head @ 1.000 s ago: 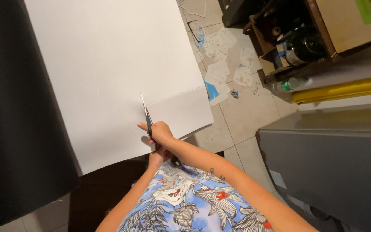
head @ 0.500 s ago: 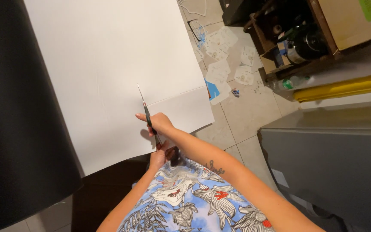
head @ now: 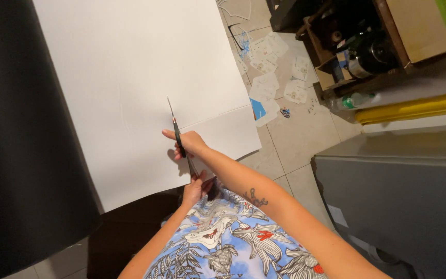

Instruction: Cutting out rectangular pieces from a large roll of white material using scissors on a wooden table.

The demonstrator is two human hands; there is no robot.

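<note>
Right hand (head: 191, 144) clamped on scissors (head: 177, 133), blades now further up white sheet (head: 130, 77) toward 12 vs. before; cut lengthening. Left hand (head: 196, 189) pinches sheet edge at 6.

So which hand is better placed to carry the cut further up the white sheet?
Probably the right hand: it grips the scissors, blades pointing up the white sheet. The left hand sits lower, at the sheet's near edge, steadying it.

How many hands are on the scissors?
2. The right hand grips the scissors over the white sheet; the left hand is at the handles, near the sheet's edge.
</note>
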